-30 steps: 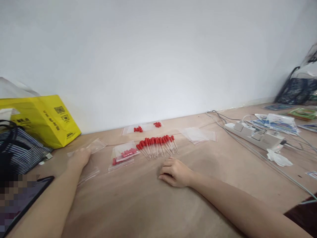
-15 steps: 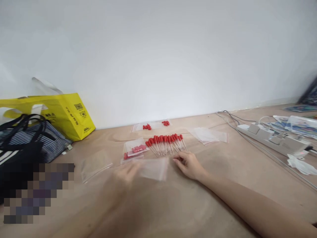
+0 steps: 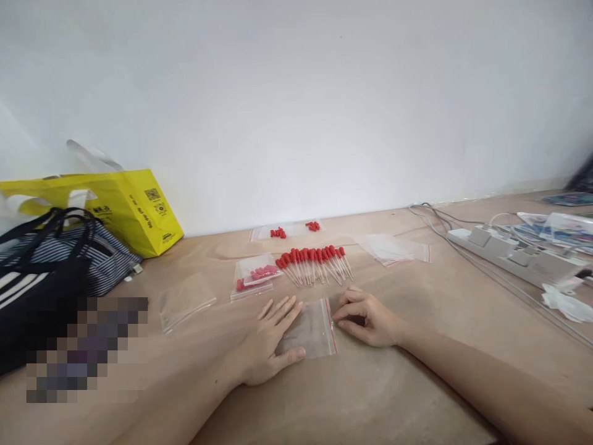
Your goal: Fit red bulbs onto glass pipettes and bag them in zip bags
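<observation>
A clear zip bag with a red stripe at its right end lies flat on the table in front of me. My left hand is spread palm down over the bag's left part. At its striped end, my right hand has curled fingers, thumb and forefinger tips together by the edge; whether they grip it is hidden. Just beyond, several droppers with red bulbs and clear stems lie fanned in a row. Left of them are overlapping zip bags with red-bulbed droppers inside.
More bagged droppers lie by the wall. Flat zip bags are at right, another bag at left. A power strip with cables and crumpled white plastic sits far right. A yellow bag and striped bag stand left.
The zip bag, moving in my left hand before, now lies flat on the table. My left hand has opened out on it, and my right hand has shifted slightly nearer me beside its edge.
</observation>
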A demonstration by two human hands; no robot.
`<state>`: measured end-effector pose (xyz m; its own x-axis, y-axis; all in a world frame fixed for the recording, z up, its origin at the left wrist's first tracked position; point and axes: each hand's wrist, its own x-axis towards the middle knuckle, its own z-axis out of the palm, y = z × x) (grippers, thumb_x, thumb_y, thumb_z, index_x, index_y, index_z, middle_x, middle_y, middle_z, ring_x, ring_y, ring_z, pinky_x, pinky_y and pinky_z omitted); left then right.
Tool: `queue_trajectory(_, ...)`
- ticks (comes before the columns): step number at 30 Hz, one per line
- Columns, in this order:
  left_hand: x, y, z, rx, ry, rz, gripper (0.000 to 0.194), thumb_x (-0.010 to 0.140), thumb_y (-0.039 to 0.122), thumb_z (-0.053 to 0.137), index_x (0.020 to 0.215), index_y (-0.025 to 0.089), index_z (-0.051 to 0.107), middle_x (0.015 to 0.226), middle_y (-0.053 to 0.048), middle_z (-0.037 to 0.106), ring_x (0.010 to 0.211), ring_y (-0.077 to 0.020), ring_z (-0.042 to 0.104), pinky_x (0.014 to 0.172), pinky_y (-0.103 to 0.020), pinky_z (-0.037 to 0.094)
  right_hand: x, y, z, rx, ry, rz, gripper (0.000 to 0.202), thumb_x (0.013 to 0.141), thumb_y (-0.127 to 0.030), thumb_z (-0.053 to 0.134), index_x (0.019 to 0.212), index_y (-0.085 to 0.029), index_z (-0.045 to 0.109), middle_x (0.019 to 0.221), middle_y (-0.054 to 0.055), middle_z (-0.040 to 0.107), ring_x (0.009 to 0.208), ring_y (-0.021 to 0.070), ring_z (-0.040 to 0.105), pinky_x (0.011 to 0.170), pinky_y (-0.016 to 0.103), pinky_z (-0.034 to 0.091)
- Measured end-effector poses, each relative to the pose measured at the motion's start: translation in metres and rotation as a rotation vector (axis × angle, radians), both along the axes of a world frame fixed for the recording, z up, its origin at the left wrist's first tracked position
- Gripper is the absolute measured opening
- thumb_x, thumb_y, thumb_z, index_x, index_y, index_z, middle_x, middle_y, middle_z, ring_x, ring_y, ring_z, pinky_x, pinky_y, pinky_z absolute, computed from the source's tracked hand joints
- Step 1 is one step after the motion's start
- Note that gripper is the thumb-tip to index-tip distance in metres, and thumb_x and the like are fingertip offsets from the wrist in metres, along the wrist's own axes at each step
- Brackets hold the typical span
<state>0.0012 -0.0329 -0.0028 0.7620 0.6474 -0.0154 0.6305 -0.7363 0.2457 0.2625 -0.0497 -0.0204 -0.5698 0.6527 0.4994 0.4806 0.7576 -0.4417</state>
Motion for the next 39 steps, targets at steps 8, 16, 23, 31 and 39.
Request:
queue_trajectory(8, 0.006, -0.003, -0.006, 0.04, -0.047, 0.061, 0.068, 0.081, 0.054, 0.037, 0.137, 0.025, 0.01, 0.142, -0.008, 0.019, 0.129, -0.0248, 0.017, 0.105, -0.048, 0.013, -0.007, 0.001, -0.002, 0.036, -0.085, 0.264, 0.038, 0.075, -0.035, 0.051, 0.108, -0.015, 0.055, 0.105, 0.011, 0.058, 0.099, 0.0197, 0.05, 0.088, 0.038, 0.035)
queue_trajectory(16, 0.005, -0.003, -0.006, 0.009, -0.04, 0.089, 0.07, 0.083, 0.053, 0.034, 0.137, 0.019, 0.005, 0.141, -0.01, 0.019, 0.129, -0.0247, 0.018, 0.105, -0.047, 0.014, -0.012, 0.007, 0.011, -0.013, -0.249, 0.286, 0.059, 0.066, -0.053, 0.06, 0.117, -0.026, 0.051, 0.137, 0.012, 0.026, 0.119, 0.0222, 0.035, 0.098, 0.042, 0.022)
queue_trajectory(23, 0.001, 0.001, -0.003, 0.119, -0.099, 0.042, 0.07, 0.081, 0.052, 0.04, 0.137, 0.024, 0.009, 0.14, -0.007, 0.025, 0.128, -0.0281, 0.019, 0.104, -0.054, 0.007, -0.01, 0.013, 0.008, -0.118, -0.24, 0.308, 0.043, 0.065, -0.049, 0.064, 0.103, -0.028, 0.061, 0.135, 0.008, 0.033, 0.118, 0.0219, 0.038, 0.101, 0.046, 0.011)
queue_trajectory(31, 0.008, -0.003, 0.006, -0.05, -0.077, 0.113, 0.07, 0.079, 0.054, 0.041, 0.135, 0.018, 0.019, 0.137, -0.011, 0.032, 0.126, -0.0276, 0.027, 0.102, -0.048, 0.023, -0.002, 0.035, 0.008, -0.338, 0.088, 0.068, 0.028, 0.074, -0.042, 0.055, 0.08, -0.017, 0.067, 0.083, 0.005, 0.065, 0.078, 0.0148, 0.059, 0.076, 0.028, 0.042)
queue_trajectory(39, 0.008, -0.003, 0.008, -0.072, -0.115, 0.114, 0.063, 0.08, 0.05, 0.043, 0.132, 0.018, 0.027, 0.136, -0.009, 0.034, 0.126, -0.026, 0.027, 0.103, -0.048, 0.023, 0.007, 0.131, 0.018, -0.371, 0.195, -0.973, 0.027, 0.067, -0.037, 0.055, 0.078, -0.013, 0.062, 0.079, 0.009, 0.064, 0.072, 0.0172, 0.057, 0.06, 0.024, 0.039)
